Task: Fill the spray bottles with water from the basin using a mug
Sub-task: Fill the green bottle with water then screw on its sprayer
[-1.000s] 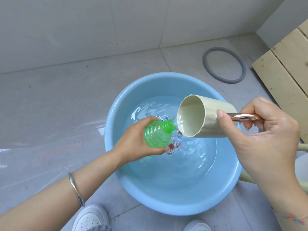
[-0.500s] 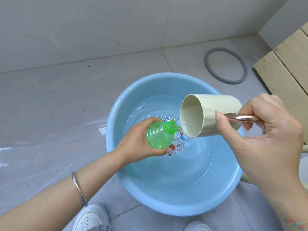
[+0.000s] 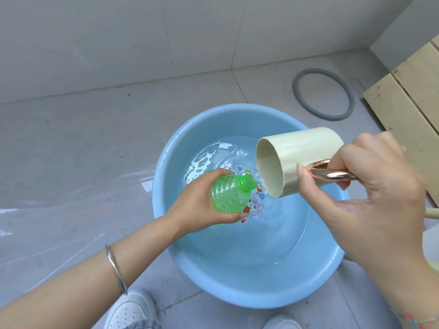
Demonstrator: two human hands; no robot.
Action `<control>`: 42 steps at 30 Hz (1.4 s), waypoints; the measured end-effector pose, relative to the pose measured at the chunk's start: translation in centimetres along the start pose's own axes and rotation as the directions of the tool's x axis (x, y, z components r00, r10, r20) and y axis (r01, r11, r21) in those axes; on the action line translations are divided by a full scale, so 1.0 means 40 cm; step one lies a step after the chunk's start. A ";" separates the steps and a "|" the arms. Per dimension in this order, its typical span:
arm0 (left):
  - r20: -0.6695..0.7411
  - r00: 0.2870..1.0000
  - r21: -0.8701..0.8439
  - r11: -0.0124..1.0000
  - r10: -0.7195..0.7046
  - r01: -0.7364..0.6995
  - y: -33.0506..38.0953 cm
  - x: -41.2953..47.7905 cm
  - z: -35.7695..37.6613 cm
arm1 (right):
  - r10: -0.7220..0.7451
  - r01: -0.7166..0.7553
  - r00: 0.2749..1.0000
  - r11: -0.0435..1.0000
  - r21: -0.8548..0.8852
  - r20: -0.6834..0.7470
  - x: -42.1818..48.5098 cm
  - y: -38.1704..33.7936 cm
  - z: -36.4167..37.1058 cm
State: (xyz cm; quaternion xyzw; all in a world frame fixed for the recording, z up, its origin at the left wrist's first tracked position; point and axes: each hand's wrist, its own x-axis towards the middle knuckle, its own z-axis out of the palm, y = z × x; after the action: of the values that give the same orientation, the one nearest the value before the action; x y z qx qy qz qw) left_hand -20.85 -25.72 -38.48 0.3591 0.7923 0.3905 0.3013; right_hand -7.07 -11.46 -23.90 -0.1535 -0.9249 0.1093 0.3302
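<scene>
one green ribbed bottle, uncapped and tilted with its neck to the right, is held above the water in the blue basin. the left hand wraps fingers and thumb round the bottle's body from the left. just right of the neck, nearly touching it, is the mouth of a cream mug, tipped on its side, with a thin trickle of water at its lip by the bottle's opening. the right hand grips the mug's copper handle, thumb stretched along it. the basin sits on the grey tiled floor. a grey ring and pale wooden boards lie beyond it on the right.
</scene>
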 end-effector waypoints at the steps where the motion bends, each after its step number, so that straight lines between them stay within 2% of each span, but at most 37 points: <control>1: 0.001 1.000 -0.003 1.000 -0.003 0.003 0.000 -0.001 0.001 | -0.015 0.015 1.000 1.000 -0.015 0.003 0.000 0.000 0.001; 11: -0.013 1.000 -0.034 0.999 0.003 -0.003 0.001 -0.002 0.005 | -0.208 0.209 0.977 0.978 -0.022 0.035 -0.006 -0.002 0.020; 14: -0.015 1.000 -0.048 0.999 -0.002 0.001 0.000 -0.002 0.007 | -0.214 0.215 0.976 0.976 -0.020 0.037 -0.012 -0.002 0.026; 16: -0.016 1.000 -0.058 0.998 -0.007 0.006 0.000 -0.003 0.007 | -0.145 0.145 0.989 0.989 0.008 0.027 -0.015 0.003 0.025; 19: -0.036 0.999 -0.075 0.997 -0.018 0.015 -0.002 -0.007 0.005 | 0.108 -0.108 0.994 0.991 0.083 0.010 -0.018 0.034 0.022; 22: -0.061 0.998 -0.100 0.995 -0.025 0.019 -0.002 -0.005 0.001 | 0.383 -0.387 0.922 0.903 0.186 0.059 -0.037 0.094 0.046; 25: -0.069 0.997 -0.113 0.993 -0.040 0.032 -0.005 -0.003 -0.001 | 0.477 -0.502 0.861 0.854 0.136 0.177 -0.080 0.146 0.098; 29: -0.075 0.996 -0.121 0.992 -0.053 0.044 -0.009 -0.002 -0.002 | 0.434 -0.451 0.856 0.892 -0.004 0.282 -0.140 0.182 0.156; 36: -0.086 0.994 -0.106 0.993 -0.068 0.059 -0.009 -0.004 0.000 | 0.352 -0.326 0.837 0.936 -0.135 0.419 -0.192 0.208 0.216; 39: -0.085 0.994 -0.107 0.993 -0.063 0.054 -0.007 -0.004 -0.001 | 0.330 -0.295 0.828 0.944 -0.148 0.453 -0.207 0.203 0.236; 42: -0.091 0.994 -0.104 0.993 -0.060 0.050 -0.008 -0.006 0.000 | 0.333 -0.326 0.825 0.941 -0.096 0.456 -0.211 0.195 0.243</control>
State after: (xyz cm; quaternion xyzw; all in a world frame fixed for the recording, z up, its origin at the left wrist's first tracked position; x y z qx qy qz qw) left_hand -20.82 -26.06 -38.68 0.3028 0.7943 0.4380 0.2924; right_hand -5.48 -8.17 -38.50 -0.2821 -0.9372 0.1916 0.0734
